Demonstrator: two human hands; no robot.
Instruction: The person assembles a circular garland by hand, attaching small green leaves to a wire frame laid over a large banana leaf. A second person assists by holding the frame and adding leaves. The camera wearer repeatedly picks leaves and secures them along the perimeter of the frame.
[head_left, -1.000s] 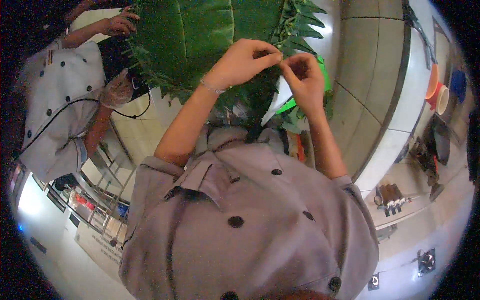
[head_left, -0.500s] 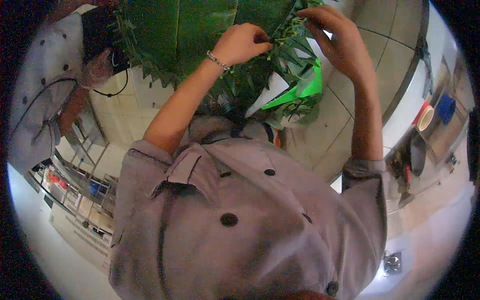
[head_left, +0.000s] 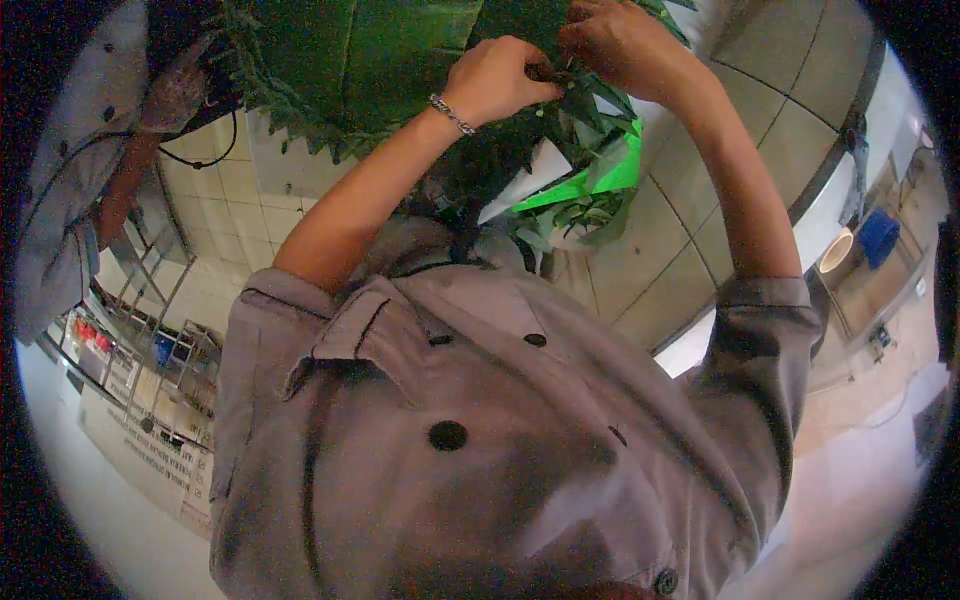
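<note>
A large dark-green banana leaf (head_left: pixel 400 60) spreads at the top of the view, bordered by a trim of small pointed green leaves (head_left: pixel 265 90). At the leaf's right edge, my left hand (head_left: pixel 500 78) pinches the leafy trim between thumb and fingers; a chain bracelet is on that wrist. My right hand (head_left: pixel 625 48) is just beside it, fingers curled in and pressed together over the same edge. What those fingertips hold is too small to make out. Below the hands are a bright green sheet (head_left: pixel 615 168), a white pointed piece (head_left: pixel 540 168) and loose leaves (head_left: pixel 580 215).
Pale tiles (head_left: pixel 690 200) lie to the right, with a blue container (head_left: pixel 880 238) and a cream round tub (head_left: pixel 836 250) beyond. At left stands another person in a grey buttoned shirt (head_left: pixel 75 190). Metal racks (head_left: pixel 150 300) stand behind at lower left.
My right hand has moved left, close to my left hand, and its spread fingers have curled together. My left hand stays at the leaf's edge. The whole view has shifted slightly.
</note>
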